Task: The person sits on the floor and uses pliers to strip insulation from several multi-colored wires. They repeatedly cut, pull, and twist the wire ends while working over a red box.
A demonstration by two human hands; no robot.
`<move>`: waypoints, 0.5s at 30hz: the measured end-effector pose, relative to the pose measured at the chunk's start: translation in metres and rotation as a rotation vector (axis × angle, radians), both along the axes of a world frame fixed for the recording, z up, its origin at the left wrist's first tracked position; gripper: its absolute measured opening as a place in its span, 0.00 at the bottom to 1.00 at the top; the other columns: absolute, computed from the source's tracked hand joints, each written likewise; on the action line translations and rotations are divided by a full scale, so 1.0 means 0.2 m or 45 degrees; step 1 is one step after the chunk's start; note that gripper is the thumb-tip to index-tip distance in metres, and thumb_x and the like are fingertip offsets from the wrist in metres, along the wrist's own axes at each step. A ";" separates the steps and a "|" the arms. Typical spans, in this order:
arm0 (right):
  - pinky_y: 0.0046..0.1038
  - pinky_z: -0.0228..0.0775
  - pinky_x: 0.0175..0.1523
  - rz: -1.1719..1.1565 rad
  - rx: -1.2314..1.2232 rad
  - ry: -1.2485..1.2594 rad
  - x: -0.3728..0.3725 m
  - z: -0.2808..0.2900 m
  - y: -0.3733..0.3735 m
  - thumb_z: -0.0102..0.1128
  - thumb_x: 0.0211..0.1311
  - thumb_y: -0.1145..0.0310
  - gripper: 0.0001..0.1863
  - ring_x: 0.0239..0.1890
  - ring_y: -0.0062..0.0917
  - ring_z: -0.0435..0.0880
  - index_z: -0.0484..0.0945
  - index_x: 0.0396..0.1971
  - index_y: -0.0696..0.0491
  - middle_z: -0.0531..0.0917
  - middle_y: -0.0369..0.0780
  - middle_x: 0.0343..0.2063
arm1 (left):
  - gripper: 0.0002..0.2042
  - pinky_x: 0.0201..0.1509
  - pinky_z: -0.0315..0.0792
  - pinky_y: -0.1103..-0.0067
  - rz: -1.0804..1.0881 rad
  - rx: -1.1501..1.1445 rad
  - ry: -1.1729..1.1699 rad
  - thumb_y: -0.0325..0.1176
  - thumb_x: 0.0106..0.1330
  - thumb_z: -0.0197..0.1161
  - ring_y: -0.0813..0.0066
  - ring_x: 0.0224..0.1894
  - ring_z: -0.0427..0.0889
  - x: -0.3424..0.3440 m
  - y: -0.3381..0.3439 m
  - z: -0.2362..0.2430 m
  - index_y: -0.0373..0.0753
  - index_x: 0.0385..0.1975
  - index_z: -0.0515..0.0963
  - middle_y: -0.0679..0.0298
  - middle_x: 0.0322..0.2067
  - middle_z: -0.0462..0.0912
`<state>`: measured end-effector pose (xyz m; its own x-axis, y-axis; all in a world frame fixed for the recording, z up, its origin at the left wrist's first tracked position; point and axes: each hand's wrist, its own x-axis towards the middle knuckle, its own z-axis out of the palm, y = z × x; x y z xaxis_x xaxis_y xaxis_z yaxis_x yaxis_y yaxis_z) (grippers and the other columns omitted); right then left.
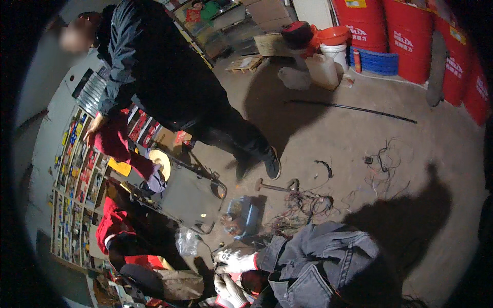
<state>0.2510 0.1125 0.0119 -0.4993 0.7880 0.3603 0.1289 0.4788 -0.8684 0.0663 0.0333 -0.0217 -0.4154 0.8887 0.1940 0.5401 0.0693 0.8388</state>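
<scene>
White-gloved left hand [233,260] and right hand [229,290], curled around something too dark to identify, work beside a tangle of thin multicoloured wires [300,205] strewn across the floor [359,138].

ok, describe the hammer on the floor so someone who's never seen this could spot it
Start at the red drums along the far wall and come down across the bare concrete floor to the tangle of wires. The hammer lies flat at its upper edge, near a standing person's shoe. It is the only straight, rigid thing among loose wires.
</scene>
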 end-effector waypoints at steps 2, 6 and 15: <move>0.42 0.74 0.56 0.009 0.077 -0.008 -0.02 -0.02 0.01 0.56 0.74 0.53 0.21 0.51 0.44 0.82 0.83 0.50 0.55 0.84 0.46 0.46 | 0.17 0.35 0.70 0.75 0.052 -0.137 0.202 0.34 0.72 0.63 0.76 0.32 0.74 -0.03 0.01 -0.02 0.27 0.53 0.80 0.62 0.35 0.85; 0.41 0.74 0.54 -0.016 0.268 -0.085 -0.05 -0.08 0.05 0.56 0.71 0.56 0.17 0.48 0.41 0.83 0.85 0.44 0.54 0.83 0.46 0.44 | 0.16 0.38 0.72 0.77 0.064 0.027 -0.042 0.32 0.73 0.63 0.79 0.36 0.75 -0.05 0.02 -0.06 0.28 0.53 0.80 0.62 0.38 0.84; 0.43 0.73 0.58 0.221 0.537 0.069 0.07 -0.01 0.04 0.59 0.73 0.58 0.16 0.52 0.44 0.82 0.84 0.46 0.54 0.83 0.46 0.43 | 0.08 0.44 0.81 0.74 -0.324 0.612 1.095 0.30 0.73 0.65 0.67 0.42 0.85 0.16 -0.14 0.24 0.35 0.46 0.83 0.60 0.46 0.85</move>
